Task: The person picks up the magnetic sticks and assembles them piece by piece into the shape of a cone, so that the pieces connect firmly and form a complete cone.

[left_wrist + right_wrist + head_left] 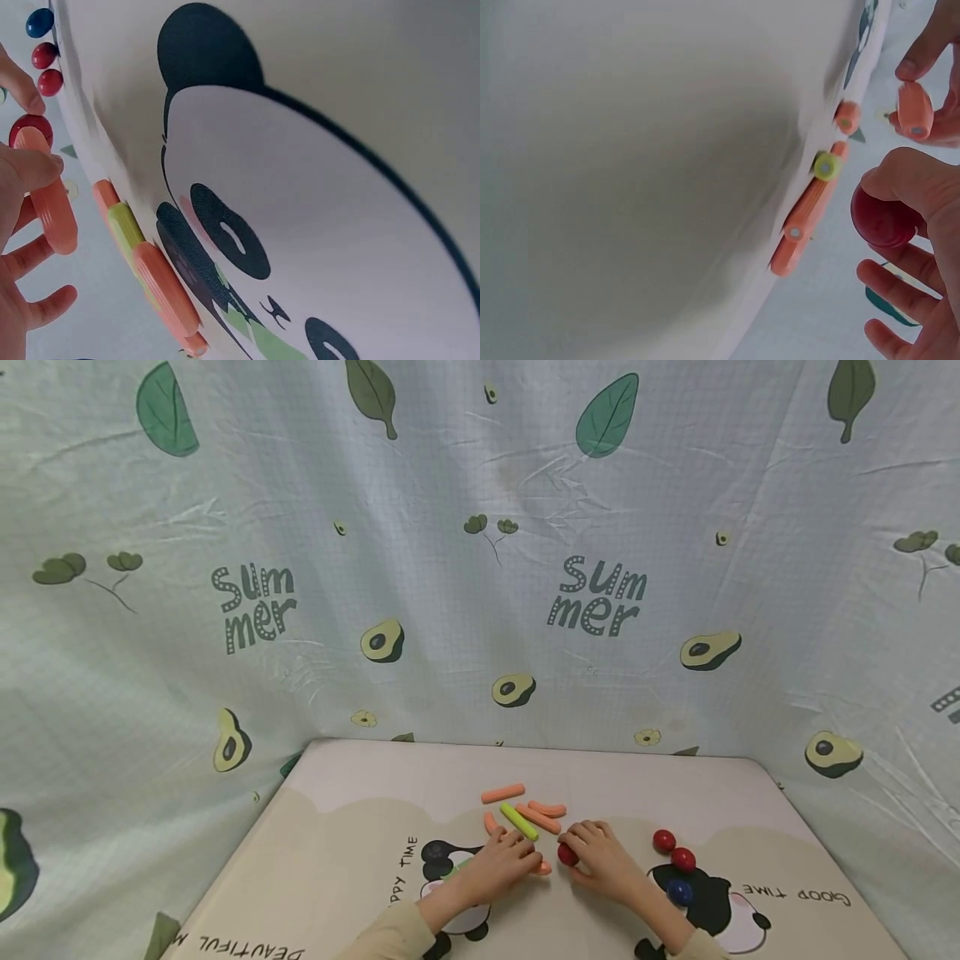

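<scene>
My left hand (498, 868) pinches a short, rounded orange stick (54, 202) between thumb and fingers, clear of the table in the left wrist view. In my right hand (611, 866) is a glossy red ball (885, 219), gripped by the thumb and fingers. The two hands are close together, a small gap between stick and ball. Just beyond them lie a yellow-green stick (519, 821) and several orange sticks, one (503, 793) farthest back. Another orange stick (491, 823) is partly hidden behind the left hand.
Right of the right hand, two red balls (683, 859) and a blue ball (679, 892) rest on the table. The pale tabletop (337, 835) bears printed pandas and words. A patterned cloth (450, 593) hangs behind and around the table.
</scene>
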Tool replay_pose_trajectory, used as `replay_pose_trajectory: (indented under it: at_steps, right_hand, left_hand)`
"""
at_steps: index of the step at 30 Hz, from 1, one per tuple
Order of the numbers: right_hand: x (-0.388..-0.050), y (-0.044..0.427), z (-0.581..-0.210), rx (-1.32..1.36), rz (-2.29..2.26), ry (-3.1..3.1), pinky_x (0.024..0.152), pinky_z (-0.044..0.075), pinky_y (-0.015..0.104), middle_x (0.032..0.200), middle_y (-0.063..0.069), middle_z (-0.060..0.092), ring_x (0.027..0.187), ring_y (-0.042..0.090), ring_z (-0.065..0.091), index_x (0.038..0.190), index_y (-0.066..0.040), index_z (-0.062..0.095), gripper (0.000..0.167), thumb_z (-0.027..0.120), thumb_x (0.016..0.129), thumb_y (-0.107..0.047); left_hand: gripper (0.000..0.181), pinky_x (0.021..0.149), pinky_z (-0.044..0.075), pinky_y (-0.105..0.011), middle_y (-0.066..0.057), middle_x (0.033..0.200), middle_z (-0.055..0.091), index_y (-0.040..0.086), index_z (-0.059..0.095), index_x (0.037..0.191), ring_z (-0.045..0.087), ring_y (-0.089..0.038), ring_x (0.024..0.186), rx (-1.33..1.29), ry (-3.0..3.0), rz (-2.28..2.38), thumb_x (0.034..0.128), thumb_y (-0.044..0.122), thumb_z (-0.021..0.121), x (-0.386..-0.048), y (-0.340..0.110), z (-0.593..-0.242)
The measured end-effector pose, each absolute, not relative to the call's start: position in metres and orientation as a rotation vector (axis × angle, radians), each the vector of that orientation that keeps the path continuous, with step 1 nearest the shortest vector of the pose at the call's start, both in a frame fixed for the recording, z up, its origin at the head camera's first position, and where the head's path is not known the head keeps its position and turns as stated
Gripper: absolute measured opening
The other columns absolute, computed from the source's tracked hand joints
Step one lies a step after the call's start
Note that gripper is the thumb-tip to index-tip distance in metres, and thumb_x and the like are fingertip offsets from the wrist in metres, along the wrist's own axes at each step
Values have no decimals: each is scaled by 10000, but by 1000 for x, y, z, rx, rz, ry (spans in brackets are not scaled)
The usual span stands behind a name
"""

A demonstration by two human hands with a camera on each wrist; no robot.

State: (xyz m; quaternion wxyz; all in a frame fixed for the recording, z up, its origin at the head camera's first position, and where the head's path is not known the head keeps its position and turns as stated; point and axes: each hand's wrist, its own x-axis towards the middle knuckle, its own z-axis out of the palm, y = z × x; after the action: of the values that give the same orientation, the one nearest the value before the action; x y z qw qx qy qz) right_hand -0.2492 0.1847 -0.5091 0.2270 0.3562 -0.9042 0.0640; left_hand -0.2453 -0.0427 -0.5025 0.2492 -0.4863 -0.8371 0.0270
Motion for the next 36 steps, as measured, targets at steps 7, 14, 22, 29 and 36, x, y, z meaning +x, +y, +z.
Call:
replay_pose_trajectory:
  at_steps: [7,14,22,29,36]
  right_hand:
    - [-247,181,-508,999,174,-2462,803,382,381,920,-34,559,870,137,507,986,-161,578,408,751,622,-226]
    - [-246,177,-508,1024,155,-2401,791,381,356,918,-45,552,854,123,508,977,-168,579,410,752,610,-229]
    - [-244,173,-507,1038,170,-2405,787,392,367,922,-49,555,871,126,516,996,-157,584,419,753,618,-220]
    - [-242,173,-507,1027,160,-2446,806,379,367,927,-57,544,880,120,503,989,-172,580,409,750,623,-233]
    - [-243,174,-509,1035,143,-2436,802,375,363,913,-59,544,865,115,500,986,-176,580,415,755,618,-250]
  left_hand:
    - [115,700,378,-253,93,921,575,227,561,951,495,-95,884,-1321,-2292,68,889,303,502,-246,-40,-500]
    - [110,696,394,-247,90,929,576,230,560,965,499,-89,873,-1328,-2305,75,881,294,528,-247,-40,-501]
    - [120,697,406,-249,89,922,584,222,564,957,506,-89,861,-1320,-2307,90,886,308,519,-248,-38,-501]
    - [119,684,393,-239,92,889,576,223,569,944,498,-87,844,-1324,-2304,84,882,313,524,-248,-39,-501]
    - [94,670,357,-229,85,881,568,228,569,937,503,-97,861,-1337,-2301,58,876,295,542,-249,-39,-501]
